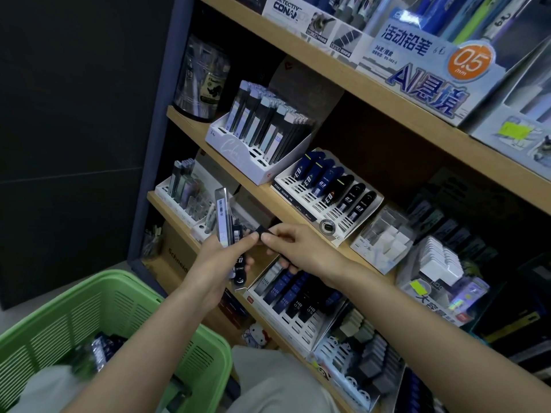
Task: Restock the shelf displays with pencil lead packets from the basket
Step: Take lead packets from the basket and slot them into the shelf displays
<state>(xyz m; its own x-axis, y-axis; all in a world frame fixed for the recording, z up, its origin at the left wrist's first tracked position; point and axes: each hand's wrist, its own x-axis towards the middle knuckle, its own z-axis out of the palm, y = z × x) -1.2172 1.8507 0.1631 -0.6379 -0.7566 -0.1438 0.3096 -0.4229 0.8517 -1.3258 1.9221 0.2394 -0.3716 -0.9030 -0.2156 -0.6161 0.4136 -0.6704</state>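
Wooden edge (pixel 176 217) — packets (pixel 222 216) beside (left hand (pixel 214 260))

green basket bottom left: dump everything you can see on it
The green basket looks like moulded plastic, with a thick smooth rim and groups of narrow vertical slots in its walls. It sits upright at lower left, in front of the shelf unit, partly cut off by the frame. Dark glossy packets lie inside, blurred. The person's left forearm crosses over its right side; contact cannot be told. What it stands on is hidden.
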